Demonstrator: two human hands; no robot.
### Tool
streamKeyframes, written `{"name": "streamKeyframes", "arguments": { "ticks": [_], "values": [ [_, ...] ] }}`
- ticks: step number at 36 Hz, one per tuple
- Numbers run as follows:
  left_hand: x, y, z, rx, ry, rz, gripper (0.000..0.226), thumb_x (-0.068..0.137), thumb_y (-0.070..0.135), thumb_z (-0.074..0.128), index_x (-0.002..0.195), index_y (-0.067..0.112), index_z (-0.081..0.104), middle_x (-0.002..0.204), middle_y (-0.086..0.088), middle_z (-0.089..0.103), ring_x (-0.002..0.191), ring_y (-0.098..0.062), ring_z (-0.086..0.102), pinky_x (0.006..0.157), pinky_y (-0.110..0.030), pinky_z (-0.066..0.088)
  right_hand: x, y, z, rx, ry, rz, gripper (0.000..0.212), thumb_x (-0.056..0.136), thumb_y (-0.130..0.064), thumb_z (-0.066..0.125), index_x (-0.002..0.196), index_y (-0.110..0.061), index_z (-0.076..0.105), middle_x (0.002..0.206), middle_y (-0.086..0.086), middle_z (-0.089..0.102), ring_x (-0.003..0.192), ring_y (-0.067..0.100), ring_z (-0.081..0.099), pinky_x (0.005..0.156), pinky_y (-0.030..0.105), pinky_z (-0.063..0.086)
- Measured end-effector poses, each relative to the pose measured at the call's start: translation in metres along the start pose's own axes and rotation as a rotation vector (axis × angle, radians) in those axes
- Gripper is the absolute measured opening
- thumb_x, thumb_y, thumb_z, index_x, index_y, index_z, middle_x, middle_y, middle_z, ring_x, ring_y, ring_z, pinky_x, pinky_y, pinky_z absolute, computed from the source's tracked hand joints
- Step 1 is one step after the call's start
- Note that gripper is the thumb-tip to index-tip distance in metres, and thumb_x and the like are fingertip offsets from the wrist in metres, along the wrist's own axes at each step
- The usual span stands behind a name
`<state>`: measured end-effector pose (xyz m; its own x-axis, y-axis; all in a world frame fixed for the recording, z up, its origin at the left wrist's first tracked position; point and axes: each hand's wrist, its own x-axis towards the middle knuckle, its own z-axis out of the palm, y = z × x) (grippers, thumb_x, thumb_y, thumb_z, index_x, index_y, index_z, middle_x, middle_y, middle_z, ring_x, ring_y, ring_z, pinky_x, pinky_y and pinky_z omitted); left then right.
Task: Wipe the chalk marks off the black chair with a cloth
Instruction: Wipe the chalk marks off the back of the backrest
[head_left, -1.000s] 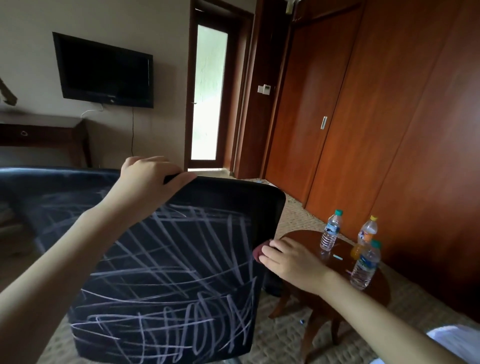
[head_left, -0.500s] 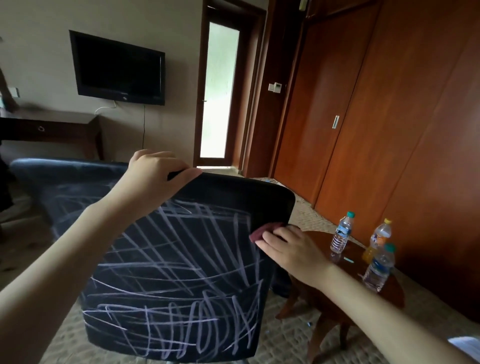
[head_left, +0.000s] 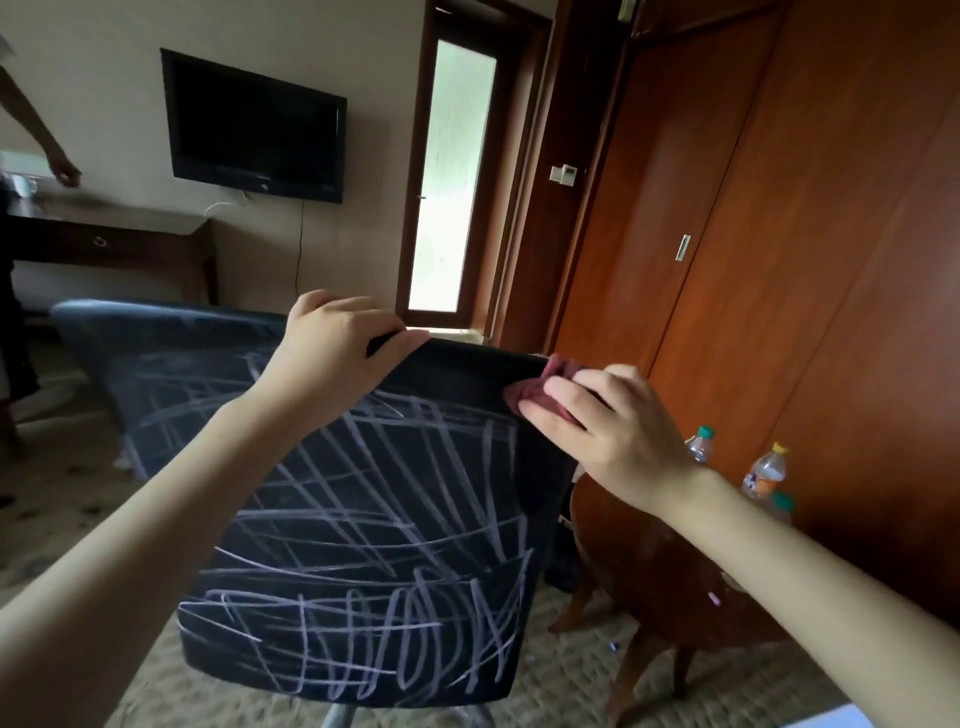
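Observation:
The black chair back (head_left: 379, 525) fills the lower middle of the view, covered in white chalk scribbles. My left hand (head_left: 337, 353) grips its top edge, thumb in front and fingers curled over the rim. My right hand (head_left: 608, 421) presses a crumpled maroon cloth (head_left: 545, 384) against the chair's upper right corner. Most of the cloth is hidden under my fingers. A second chalk-marked black surface (head_left: 171, 358) lies behind the chair at the left.
A round wooden side table (head_left: 649, 561) stands right of the chair with three plastic bottles (head_left: 763, 473) on it. Wooden wardrobe doors (head_left: 779, 260) line the right wall. Another person's arm (head_left: 47, 145) shows at the far left near a dark desk (head_left: 119, 239).
My right hand carried the cloth up from beside the chair's right edge to its upper right corner. My left hand kept its grip on the top edge. The view shifted left.

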<state>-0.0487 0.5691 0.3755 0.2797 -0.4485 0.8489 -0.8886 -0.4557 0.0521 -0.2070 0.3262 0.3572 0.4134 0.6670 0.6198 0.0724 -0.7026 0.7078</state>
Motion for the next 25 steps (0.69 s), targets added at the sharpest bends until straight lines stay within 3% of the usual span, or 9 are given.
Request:
{"name": "streamKeyframes", "arguments": {
  "ticks": [5, 10, 15, 19, 22, 25],
  "values": [
    [0.0, -0.003, 0.001, 0.001, -0.017, 0.005, 0.058, 0.092, 0.056, 0.032, 0.084, 0.017, 0.074, 0.075, 0.007, 0.064, 0.072, -0.015, 0.061, 0.092, -0.046, 0.044, -0.003, -0.016, 0.024, 0.072, 0.007, 0.011, 0.015, 0.091, -0.001, 0.059, 0.101, -0.005, 0.07, 0.11, 0.008, 0.058, 0.093, 0.028, 0.052, 0.084, 0.037, 0.046],
    [0.001, -0.005, 0.005, 0.024, -0.004, 0.009, 0.057, 0.092, 0.057, 0.031, 0.086, 0.019, 0.073, 0.078, 0.008, 0.066, 0.075, -0.013, 0.061, 0.096, -0.038, 0.035, -0.07, -0.049, 0.053, 0.13, -0.328, -0.037, 0.026, 0.098, -0.003, 0.043, 0.093, -0.007, 0.069, 0.09, 0.007, 0.066, 0.079, 0.025, 0.053, 0.066, 0.034, 0.056],
    [0.004, 0.003, 0.009, 0.064, 0.012, -0.006, 0.057, 0.091, 0.057, 0.032, 0.081, 0.019, 0.073, 0.076, 0.007, 0.066, 0.074, -0.014, 0.062, 0.094, -0.032, 0.028, -0.085, -0.049, 0.051, 0.113, -0.48, -0.136, 0.036, 0.086, -0.003, 0.041, 0.074, -0.018, 0.071, 0.1, 0.001, 0.063, 0.082, 0.022, 0.05, 0.067, 0.025, 0.051],
    [0.0, 0.007, 0.009, 0.067, 0.033, -0.024, 0.057, 0.092, 0.056, 0.032, 0.078, 0.019, 0.072, 0.074, 0.007, 0.066, 0.072, -0.015, 0.061, 0.094, -0.033, 0.03, -0.067, -0.036, 0.035, 0.173, -0.368, -0.154, 0.024, 0.088, -0.004, 0.049, 0.076, -0.014, 0.067, 0.097, 0.004, 0.059, 0.087, 0.022, 0.051, 0.07, 0.027, 0.052],
    [0.001, 0.007, 0.007, 0.067, 0.02, -0.037, 0.059, 0.091, 0.058, 0.03, 0.079, 0.019, 0.072, 0.074, 0.008, 0.065, 0.073, -0.014, 0.061, 0.094, -0.03, 0.027, -0.03, -0.026, 0.018, 0.246, -0.162, -0.082, 0.023, 0.096, -0.005, 0.051, 0.091, -0.005, 0.073, 0.1, 0.01, 0.067, 0.092, 0.026, 0.054, 0.079, 0.031, 0.053],
    [0.0, 0.007, 0.005, 0.069, 0.005, -0.043, 0.06, 0.091, 0.058, 0.029, 0.079, 0.019, 0.072, 0.076, 0.008, 0.065, 0.075, -0.014, 0.06, 0.094, -0.03, 0.026, 0.008, -0.013, 0.009, 0.189, -0.026, 0.003, 0.015, 0.093, -0.004, 0.06, 0.101, 0.002, 0.072, 0.108, 0.013, 0.057, 0.096, 0.028, 0.051, 0.089, 0.033, 0.048]
  ]
}}
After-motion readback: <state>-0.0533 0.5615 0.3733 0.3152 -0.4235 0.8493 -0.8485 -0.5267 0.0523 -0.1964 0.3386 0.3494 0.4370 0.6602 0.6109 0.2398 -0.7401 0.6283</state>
